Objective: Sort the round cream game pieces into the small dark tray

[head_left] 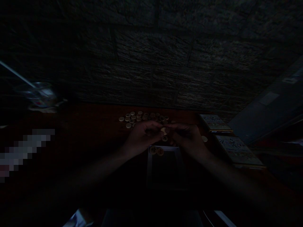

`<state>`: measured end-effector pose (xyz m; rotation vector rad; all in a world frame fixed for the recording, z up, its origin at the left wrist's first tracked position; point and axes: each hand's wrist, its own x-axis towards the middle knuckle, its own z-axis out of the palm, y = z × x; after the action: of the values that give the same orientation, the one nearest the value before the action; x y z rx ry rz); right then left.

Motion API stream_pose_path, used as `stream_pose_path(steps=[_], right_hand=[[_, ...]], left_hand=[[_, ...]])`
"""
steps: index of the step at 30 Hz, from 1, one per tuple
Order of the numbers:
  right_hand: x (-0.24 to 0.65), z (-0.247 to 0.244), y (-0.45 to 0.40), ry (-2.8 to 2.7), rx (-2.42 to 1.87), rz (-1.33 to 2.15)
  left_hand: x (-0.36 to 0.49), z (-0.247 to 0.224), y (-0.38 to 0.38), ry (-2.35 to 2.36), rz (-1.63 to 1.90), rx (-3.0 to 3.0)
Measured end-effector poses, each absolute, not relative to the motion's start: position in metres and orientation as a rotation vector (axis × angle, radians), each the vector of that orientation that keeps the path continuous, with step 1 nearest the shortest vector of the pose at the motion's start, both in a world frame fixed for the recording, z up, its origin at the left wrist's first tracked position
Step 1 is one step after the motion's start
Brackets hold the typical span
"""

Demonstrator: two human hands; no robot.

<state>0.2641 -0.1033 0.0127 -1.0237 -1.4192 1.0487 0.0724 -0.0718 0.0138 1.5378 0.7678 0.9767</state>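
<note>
Dim light covers the table. My left hand (pixel 144 135) and my right hand (pixel 187 135) meet near the middle, fingers closed around one pale round xiangqi piece (pixel 164 129). Just below it another xiangqi piece (pixel 164 138) shows between the hands. An open shallow box (pixel 149 170) lies nearer to me, with two marked pieces (pixel 156 150) at its far left corner. Behind my hands several loose pieces (pixel 133 117) are spread on the tabletop, partly hidden by my fingers. A lone piece (pixel 204 138) rests right of my right hand.
Two flat printed boxes (pixel 215 122) (pixel 239 149) lie at the right. A clear plastic cup (pixel 44 96) with a straw stands at the far left. A stone-block wall (pixel 151 56) rises behind the table, and a grey panel (pixel 265 101) is at the right.
</note>
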Motion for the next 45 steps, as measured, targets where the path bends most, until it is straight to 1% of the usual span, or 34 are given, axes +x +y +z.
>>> stream_pose_path(steps=[11, 24, 35, 45], right_hand=[[0.2615, 0.0141, -0.1036, -1.357, -1.085, 1.133], [0.2634, 0.0121, -0.1019, -1.315, -1.047, 1.163], [0.2640, 0.0121, -0.1027, -1.306, -1.021, 1.217], [0.2622, 0.0159, -0.1043, -1.370, -1.067, 1.138]], left_hand=[[0.0698, 0.0078, -0.0758, 0.672, 1.091, 1.832], [0.0703, 0.0116, -0.0741, 0.670, 1.066, 1.665], [0.0704, 0.0086, -0.0741, 0.667, 1.127, 1.845], [0.0685, 0.0082, -0.0750, 0.668, 1.170, 1.913]])
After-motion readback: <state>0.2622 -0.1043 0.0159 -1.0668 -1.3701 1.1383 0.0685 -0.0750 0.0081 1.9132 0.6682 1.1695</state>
